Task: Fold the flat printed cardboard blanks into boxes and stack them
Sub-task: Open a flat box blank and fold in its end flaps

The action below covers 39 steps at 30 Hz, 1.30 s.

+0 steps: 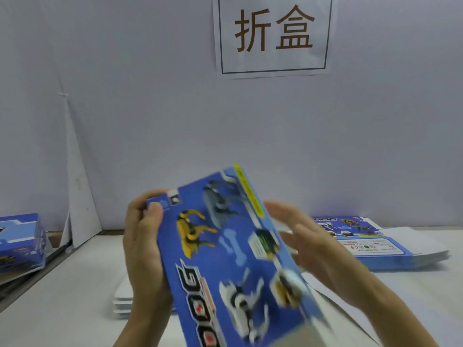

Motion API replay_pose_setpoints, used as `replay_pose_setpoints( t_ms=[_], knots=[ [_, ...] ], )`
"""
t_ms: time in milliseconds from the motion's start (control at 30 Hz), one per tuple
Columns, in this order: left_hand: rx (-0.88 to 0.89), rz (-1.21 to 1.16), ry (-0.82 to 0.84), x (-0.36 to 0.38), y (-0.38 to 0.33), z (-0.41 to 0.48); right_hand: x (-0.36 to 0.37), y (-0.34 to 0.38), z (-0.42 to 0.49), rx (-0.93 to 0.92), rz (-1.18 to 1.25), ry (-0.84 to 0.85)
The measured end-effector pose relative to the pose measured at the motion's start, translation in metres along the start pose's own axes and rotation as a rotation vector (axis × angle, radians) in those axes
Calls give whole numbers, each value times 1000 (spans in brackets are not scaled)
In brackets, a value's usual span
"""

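Printed box (233, 259) between two hands (144, 246) (315, 249)

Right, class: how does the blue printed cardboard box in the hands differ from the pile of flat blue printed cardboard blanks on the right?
The blue printed cardboard box is one piece, raised and tilted; the pile of flat blue printed cardboard blanks is many sheets lying level on the white table. The left hand grips the box, the right hand open beside it; nothing touches the pile. Both share the blue dog print.
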<state>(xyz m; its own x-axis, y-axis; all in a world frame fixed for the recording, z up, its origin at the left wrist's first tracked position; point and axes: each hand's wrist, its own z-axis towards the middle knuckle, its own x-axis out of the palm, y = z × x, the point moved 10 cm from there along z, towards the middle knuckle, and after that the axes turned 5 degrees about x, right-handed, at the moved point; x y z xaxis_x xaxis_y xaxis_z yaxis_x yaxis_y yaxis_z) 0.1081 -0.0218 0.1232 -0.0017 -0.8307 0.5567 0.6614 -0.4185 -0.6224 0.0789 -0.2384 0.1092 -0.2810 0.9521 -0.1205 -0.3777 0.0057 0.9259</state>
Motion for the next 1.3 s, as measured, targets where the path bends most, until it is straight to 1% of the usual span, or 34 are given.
replay_pose_setpoints(
  t_ms=[33,67,100,133,167,233,267,300,367,433,467,500,533,567,600,667,700,767,800,833,867,933,967,1033,1133,1200,1267,1300],
  knots=[
    [-26,-15,-103,-13,4,3,6,-5,-5,59,-5,132],
    [-56,-6,-201,-27,13,7,11,-6,-11,94,-8,226],
    [-89,33,-273,-37,22,10,14,-6,-15,117,-4,275],
    [-117,115,-315,-44,30,13,12,-6,-15,144,-5,250],
    [-154,204,-319,-48,39,15,7,-7,-13,163,-38,169],
    [-195,312,-279,-49,51,16,-19,-5,-6,136,-158,-140],
    [-205,313,-219,-45,56,15,-30,-8,-5,150,-146,-257],
    [-224,296,-135,-36,58,16,-40,-17,-5,191,-83,-346],
    [-306,332,121,-1,64,13,-51,-36,-6,311,28,-487],
    [-435,382,347,25,75,5,-49,-45,-6,358,66,-518],
    [-444,411,467,33,77,-1,-46,-46,-5,367,60,-500],
    [-414,462,617,38,79,-10,-44,-44,-4,361,42,-471],
    [-378,534,720,37,79,-18,-44,-40,-3,342,16,-443],
    [-346,600,720,31,74,-19,-46,-37,-3,315,-18,-424],
    [-307,666,661,19,72,-15,-48,-33,-3,286,-67,-418],
    [-250,744,502,5,73,-1,-57,-27,-4,218,-176,-485],
    [-231,744,433,0,72,4,-61,-25,-4,179,-218,-531],
    [-202,728,359,-4,72,10,-66,-29,-3,144,-246,-590],
    [-220,702,336,-9,75,11,-69,-40,-3,177,-180,-609],
    [-291,635,317,-15,80,11,-74,-57,-3,236,-38,-625],
    [-411,524,300,-20,90,8,-74,-76,-3,309,172,-628],
    [-683,252,269,-21,109,-4,-60,-111,-3,457,613,-582],
    [-778,151,249,-21,114,-11,-53,-118,-2,493,731,-557],
    [-843,57,262,-19,116,-15,-55,-118,1,472,739,-547],
    [-801,61,361,-16,112,-10,-68,-103,4,380,631,-564],
    [-829,59,387,-15,116,-15,-67,-110,1,427,697,-583],
    [-914,38,411,-11,125,-31,-58,-126,-3,514,841,-583],
    [-953,14,417,-7,128,-39,-55,-129,-5,534,870,-594]
  ],
)
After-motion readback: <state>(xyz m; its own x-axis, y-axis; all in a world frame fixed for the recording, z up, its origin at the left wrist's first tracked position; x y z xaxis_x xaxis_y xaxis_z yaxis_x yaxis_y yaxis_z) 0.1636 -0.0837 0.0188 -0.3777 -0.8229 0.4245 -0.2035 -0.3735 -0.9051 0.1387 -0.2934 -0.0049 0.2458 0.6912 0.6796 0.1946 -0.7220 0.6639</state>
